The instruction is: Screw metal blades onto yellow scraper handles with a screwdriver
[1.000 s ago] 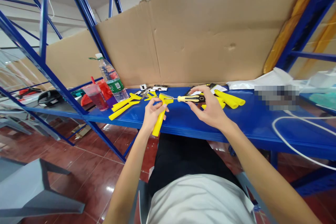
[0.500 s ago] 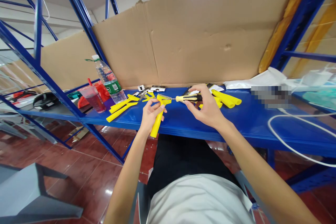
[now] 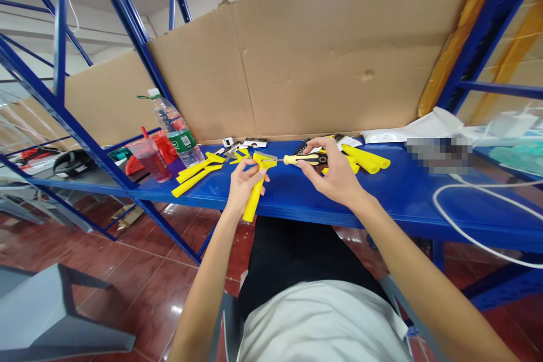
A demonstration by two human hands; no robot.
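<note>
My feed shows the left hand [image 3: 245, 185] clasping a yellow tube-handled plastic tool [image 3: 253, 201], the right hand [image 3: 335, 174] grasping a cream-and-black screwdriver [image 3: 293, 159] pointed at the tool's head

From here I see a loose, creased white top [image 3: 326, 322], black bottoms [image 3: 292, 254], sleeveless forearms [image 3: 212, 260] and ungloved hands [image 3: 241, 185].
</note>
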